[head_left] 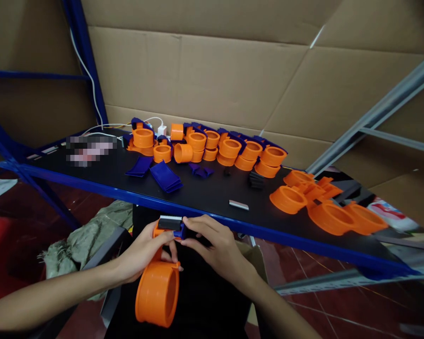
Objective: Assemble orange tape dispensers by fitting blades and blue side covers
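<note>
My left hand [146, 254] is wrapped round the neck of an orange tape dispenser [157, 296], over my lap. The dispenser's open ring hangs below that hand. At its upper end sits a black holder [169, 223] with a pale toothed blade [170, 217] along the top. A small blue plastic piece [179, 232] shows at the right side of this head. My right hand [214, 242] pinches there, thumb and forefinger closed on the blue piece. Its other fingers are partly hidden.
On the black shelf [212, 193] stand stacked orange dispensers [229, 148] with blue parts. Nearer lie blue plates [166, 176], small blue pieces [200, 170], black parts [256, 180] and a metal strip [239, 205]. More orange frames [332, 217] lie right. A blue shelf edge [102, 188] runs in front.
</note>
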`<state>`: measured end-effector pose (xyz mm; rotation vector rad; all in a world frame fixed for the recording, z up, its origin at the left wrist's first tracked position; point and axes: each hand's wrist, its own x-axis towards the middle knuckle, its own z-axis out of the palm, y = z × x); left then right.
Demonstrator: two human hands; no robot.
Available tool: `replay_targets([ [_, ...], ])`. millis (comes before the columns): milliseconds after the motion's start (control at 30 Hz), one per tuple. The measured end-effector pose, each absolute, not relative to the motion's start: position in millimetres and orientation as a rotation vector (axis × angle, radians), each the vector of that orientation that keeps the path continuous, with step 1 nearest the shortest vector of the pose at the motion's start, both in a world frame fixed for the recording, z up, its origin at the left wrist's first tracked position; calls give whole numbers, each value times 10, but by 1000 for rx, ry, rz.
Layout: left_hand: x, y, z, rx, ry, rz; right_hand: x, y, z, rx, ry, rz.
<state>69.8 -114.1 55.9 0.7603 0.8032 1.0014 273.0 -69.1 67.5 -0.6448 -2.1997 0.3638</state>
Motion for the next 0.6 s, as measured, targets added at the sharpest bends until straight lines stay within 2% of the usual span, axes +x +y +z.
replay_targets([
  [433, 669, -1222, 534, 1220, 806, 1131, 2742, -926, 976, -561, -2344, -44],
  [600, 629, -1253, 555, 1210, 699, 1152, 2737, -920, 870, -533, -2272, 10],
])
